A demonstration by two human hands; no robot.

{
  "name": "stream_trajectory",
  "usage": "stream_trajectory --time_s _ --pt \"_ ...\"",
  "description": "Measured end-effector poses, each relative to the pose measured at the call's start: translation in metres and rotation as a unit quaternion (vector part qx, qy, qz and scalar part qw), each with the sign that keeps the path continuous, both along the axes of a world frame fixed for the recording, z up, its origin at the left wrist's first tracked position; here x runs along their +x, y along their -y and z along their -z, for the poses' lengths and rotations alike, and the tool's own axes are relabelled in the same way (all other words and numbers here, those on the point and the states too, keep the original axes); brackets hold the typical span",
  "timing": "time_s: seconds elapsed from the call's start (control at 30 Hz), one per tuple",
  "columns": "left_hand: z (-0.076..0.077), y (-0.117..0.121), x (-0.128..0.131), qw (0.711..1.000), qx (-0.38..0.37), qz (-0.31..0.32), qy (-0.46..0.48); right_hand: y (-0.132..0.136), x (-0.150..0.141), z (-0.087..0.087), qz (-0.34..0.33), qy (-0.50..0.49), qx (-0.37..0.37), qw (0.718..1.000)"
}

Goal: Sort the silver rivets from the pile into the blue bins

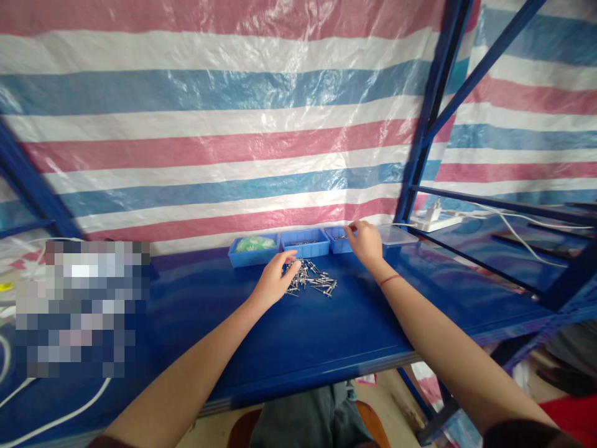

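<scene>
A pile of small, shiny metal fasteners [310, 279], long and thin like screws or rivets, lies on the blue table. My left hand [276, 277] is at the pile's left edge, thumb and fingers apart, with nothing visible between them. Over the right-hand blue bin [339, 243] is my right hand [366, 241], its fingers curled together; whatever is in them is too small to make out. Some metal pieces show inside that bin. The middle blue bin [305, 247] also contains small metal pieces. In the left blue bin [252, 256] is a green and clear plastic bag [255, 243].
A clear plastic lid or tray [396, 234] lies right of the bins. Behind it, a white power strip [436, 219] has cables running right. Blue metal frame posts [417, 149] stand at the side. A pixelated area covers the table's left.
</scene>
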State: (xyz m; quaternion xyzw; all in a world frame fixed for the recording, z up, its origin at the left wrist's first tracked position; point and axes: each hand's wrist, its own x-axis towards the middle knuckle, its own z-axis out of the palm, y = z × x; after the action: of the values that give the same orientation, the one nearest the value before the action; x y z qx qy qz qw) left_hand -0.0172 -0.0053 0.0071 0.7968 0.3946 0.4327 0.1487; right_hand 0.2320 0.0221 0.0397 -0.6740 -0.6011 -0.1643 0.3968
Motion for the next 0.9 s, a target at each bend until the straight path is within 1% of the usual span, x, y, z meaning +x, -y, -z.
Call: stream_trajectory --time_s 0.07,0.1,0.13,0.17,0.2,0.23,0.27,0.3,0.33,0.37,0.4,0.5,0.63,0.73,0.8,0.9 --pt "-0.001 0.001 0.0 1.0 0.006 0.006 0.004 -0.001 0.004 0.002 0.077 0.025 -0.031 0.996" --pt "-0.002 0.001 0.0 1.0 0.011 0.005 0.008 0.001 0.004 0.001 0.088 0.04 -0.044 0.994" --pt "-0.002 0.002 0.0 1.0 0.016 0.004 0.011 0.003 0.001 0.001 0.069 0.057 -0.061 0.994" --pt "-0.003 0.002 0.0 1.0 0.02 0.003 0.012 0.006 -0.004 -0.001 0.023 0.076 -0.085 0.993" --pt "-0.004 0.003 0.0 1.0 0.024 0.001 0.011 0.009 -0.01 -0.002 -0.042 0.097 -0.118 0.987" --pt "-0.004 0.003 0.0 1.0 0.028 -0.001 0.007 0.012 -0.016 -0.003 -0.114 0.12 -0.159 0.973" --pt "-0.004 0.003 -0.001 1.0 0.031 -0.001 0.001 0.015 -0.023 -0.003 -0.176 0.14 -0.202 0.953" --pt "-0.005 0.002 -0.001 0.999 0.033 -0.001 -0.008 0.019 -0.03 -0.002 -0.218 0.158 -0.24 0.933" --pt "-0.005 0.002 -0.002 0.999 0.035 -0.001 -0.018 0.022 -0.036 -0.001 -0.238 0.174 -0.267 0.918" --pt "-0.005 0.001 -0.003 0.999 0.038 -0.001 -0.029 0.025 -0.041 0.0 -0.24 0.186 -0.284 0.909" --pt "-0.005 0.001 -0.004 0.998 0.04 0.0 -0.04 0.027 -0.045 0.002 -0.232 0.196 -0.291 0.907" --pt "-0.004 -0.001 -0.005 0.997 0.046 0.003 -0.064 0.031 -0.052 0.008 -0.211 0.208 -0.269 0.916" --pt "-0.004 -0.001 -0.005 0.996 0.047 0.007 -0.073 0.029 -0.05 0.014 -0.241 0.213 -0.224 0.92" --pt "-0.003 -0.002 -0.004 0.996 0.05 0.01 -0.072 0.025 -0.047 0.016 -0.26 0.188 -0.21 0.924" --pt "-0.002 -0.002 -0.004 0.996 0.05 0.01 -0.068 0.024 -0.047 0.014 -0.284 0.155 -0.2 0.925" --pt "-0.003 0.0 -0.002 0.997 0.044 0.006 -0.055 0.028 -0.052 0.009 -0.36 0.083 -0.175 0.913"
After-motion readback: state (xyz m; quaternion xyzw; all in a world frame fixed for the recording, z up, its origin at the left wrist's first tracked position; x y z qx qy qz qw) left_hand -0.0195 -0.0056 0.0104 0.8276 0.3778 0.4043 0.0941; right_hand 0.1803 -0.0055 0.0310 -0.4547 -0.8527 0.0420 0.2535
